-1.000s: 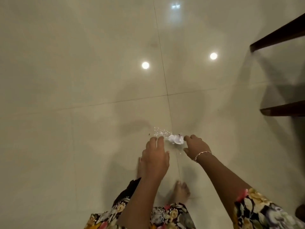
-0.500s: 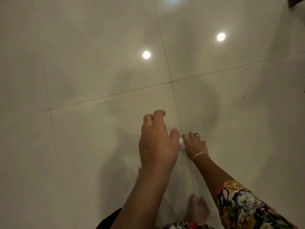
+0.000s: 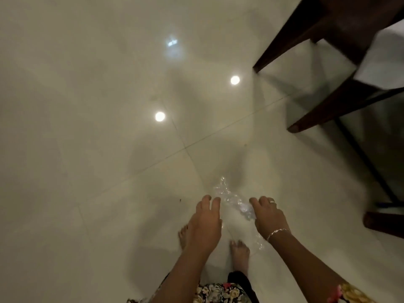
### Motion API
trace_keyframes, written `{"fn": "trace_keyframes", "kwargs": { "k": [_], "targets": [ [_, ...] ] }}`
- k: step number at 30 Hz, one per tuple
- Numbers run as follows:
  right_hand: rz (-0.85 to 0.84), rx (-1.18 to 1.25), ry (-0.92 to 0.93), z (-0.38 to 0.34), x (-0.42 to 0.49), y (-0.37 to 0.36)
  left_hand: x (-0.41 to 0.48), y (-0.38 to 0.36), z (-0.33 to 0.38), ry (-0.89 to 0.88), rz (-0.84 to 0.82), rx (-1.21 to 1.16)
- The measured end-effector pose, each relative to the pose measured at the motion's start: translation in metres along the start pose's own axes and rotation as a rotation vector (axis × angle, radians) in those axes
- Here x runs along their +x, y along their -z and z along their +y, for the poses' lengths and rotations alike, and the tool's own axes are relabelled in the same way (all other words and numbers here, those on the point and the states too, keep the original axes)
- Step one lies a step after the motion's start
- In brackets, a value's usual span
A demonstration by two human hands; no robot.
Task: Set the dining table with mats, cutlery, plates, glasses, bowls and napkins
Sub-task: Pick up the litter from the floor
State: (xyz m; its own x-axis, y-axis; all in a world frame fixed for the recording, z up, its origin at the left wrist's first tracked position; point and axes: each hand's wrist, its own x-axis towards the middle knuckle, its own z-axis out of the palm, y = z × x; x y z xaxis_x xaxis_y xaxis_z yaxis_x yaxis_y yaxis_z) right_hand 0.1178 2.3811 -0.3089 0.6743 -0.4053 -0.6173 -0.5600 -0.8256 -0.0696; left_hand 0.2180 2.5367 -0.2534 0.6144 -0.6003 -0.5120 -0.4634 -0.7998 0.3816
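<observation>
a sheet of clear crinkled plastic (image 3: pixel 229 197) hangs in the air between the two hands, above the floor (image 3: pixel 87 127) and not on any tabletop. its upper end rises just past the fingertips; its lower end trails down under the right wrist, above the toes of the right foot (image 3: pixel 240 254).

the right hand (image 3: pixel 270 217) lies over the plastic with fingers bent down around it and grasps it; the thumb is hidden. it wears a ring (image 3: pixel 271 201) and a thin bracelet (image 3: pixel 278 232). the left hand (image 3: pixel 204 224) is just beside the plastic's left edge, back upward, fingers loosely extended. the fingertips reach the plastic, but whether they pinch it i cannot tell, as the wrap is see-through and blurred there.

the left foot (image 3: pixel 183 235) peeks out bare behind the left hand. a floral sleeve (image 3: pixel 349 294) covers the right upper arm.

to the left and ahead, the glossy pale tiles run wide, crossed by thin grout lines (image 3: pixel 153 162) and two round light reflections (image 3: pixel 160 116). to the right the room narrows: dark wooden chair legs (image 3: pixel 282 38) slant down to the floor, well apart from the hands, and another dark wooden piece (image 3: pixel 384 221) stands at the right edge, nearer the right hand.
</observation>
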Motion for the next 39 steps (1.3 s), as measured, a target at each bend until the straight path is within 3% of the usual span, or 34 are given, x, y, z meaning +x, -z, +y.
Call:
{"fn": "trace_keyframes", "kwargs": {
  "k": [7,13,29,39],
  "targets": [
    [0.041,0.149,-0.26,0.036,-0.17,0.102,-0.065,0.079,0.089,-0.377,-0.106,0.386],
    [0.157,0.369,-0.517,0.078,-0.294,0.105,-0.131,0.107,0.195,-0.648,-0.164,0.502],
    [0.33,0.683,-1.123,0.276,-0.666,-0.065,-0.377,-0.128,0.474,-1.054,-0.355,0.583],
    [0.474,0.881,-1.404,0.417,-0.77,-0.122,-0.444,-0.248,0.649,-1.272,-0.434,0.632]
  ]
}}
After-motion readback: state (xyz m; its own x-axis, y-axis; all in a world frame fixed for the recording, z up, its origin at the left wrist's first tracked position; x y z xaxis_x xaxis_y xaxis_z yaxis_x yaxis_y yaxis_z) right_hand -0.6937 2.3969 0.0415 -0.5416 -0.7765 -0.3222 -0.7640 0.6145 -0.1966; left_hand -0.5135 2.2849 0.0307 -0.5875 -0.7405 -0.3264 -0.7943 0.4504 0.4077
